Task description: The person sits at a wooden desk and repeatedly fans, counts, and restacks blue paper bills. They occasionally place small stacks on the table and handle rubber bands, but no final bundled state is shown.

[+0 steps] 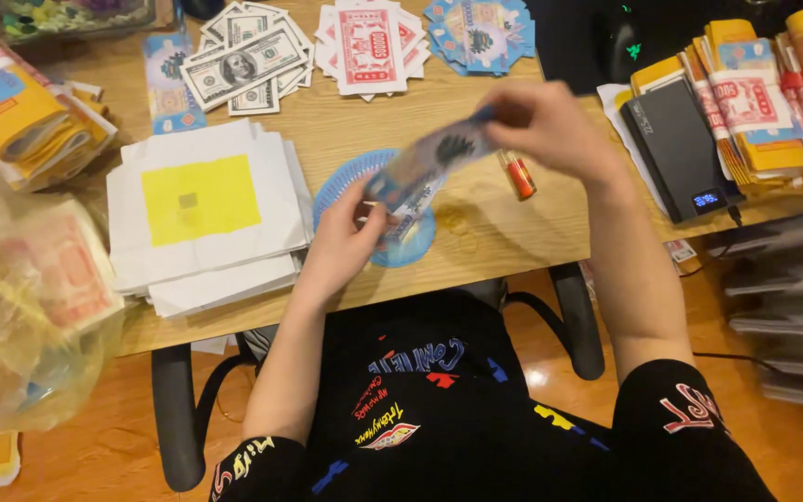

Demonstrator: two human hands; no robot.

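Note:
Both hands hold a stack of blue paper notes (429, 163), blurred by motion, above the wooden table (485, 223). My left hand (346, 244) pinches its lower end; my right hand (541, 125) grips the upper end. Under them lies a round fan of blue notes (341, 181) spread flat on the table. An orange lighter (519, 175) lies just to the right of the fan.
A pile of white sheets with a yellow square (202, 209) lies left. Fanned stacks of grey-green notes (243, 65), red notes (369, 42) and blue notes (480, 33) sit at the far edge. A black power bank (676, 149) and paper bundles (755, 93) sit right; a plastic bag (30, 297) is left.

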